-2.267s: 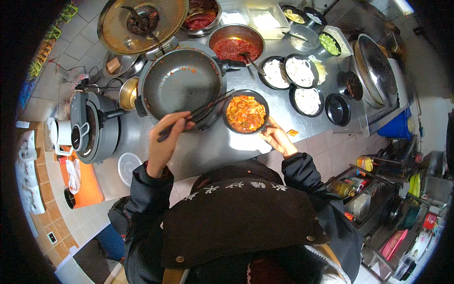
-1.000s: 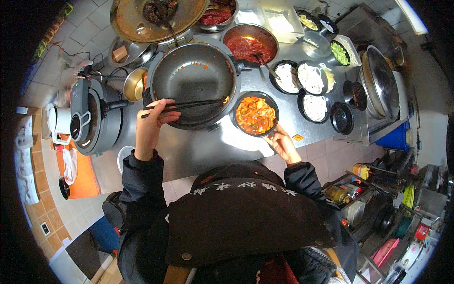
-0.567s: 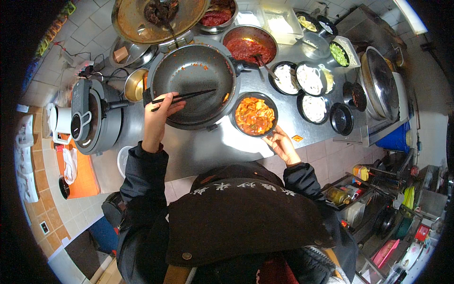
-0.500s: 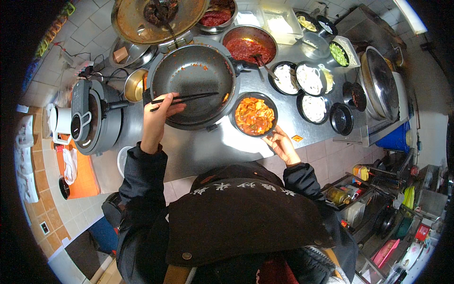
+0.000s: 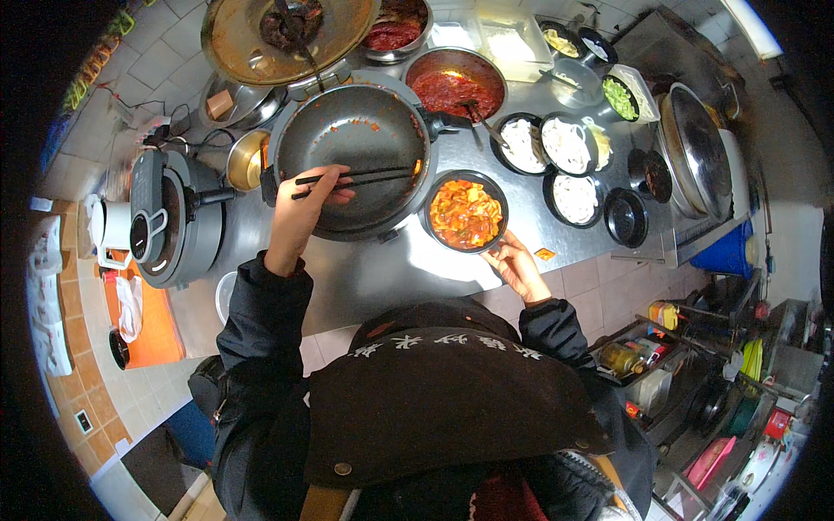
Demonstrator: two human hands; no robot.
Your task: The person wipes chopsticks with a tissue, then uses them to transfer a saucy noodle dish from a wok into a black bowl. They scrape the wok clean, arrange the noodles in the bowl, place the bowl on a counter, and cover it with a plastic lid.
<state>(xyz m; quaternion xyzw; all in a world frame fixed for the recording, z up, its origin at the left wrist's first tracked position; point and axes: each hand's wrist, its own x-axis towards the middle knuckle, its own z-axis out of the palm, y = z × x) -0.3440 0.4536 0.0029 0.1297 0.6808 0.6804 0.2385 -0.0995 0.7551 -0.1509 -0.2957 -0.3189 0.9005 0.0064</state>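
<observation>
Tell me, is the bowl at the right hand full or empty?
Looks mostly full: saucy orange food spreads across the black bowl, hiding its bottom.

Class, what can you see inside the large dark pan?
Small reddish scraps and, near the tips of the chopsticks, one orange piece. Whatever the left hand covers cannot be seen.

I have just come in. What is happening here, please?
The person's left hand holds black chopsticks, their tips near a small orange piece inside the dark pan. The right hand holds the edge of a black bowl of orange-red food, beside the pan. Also on the metal counter are red sauce and bowls of white strips.
</observation>
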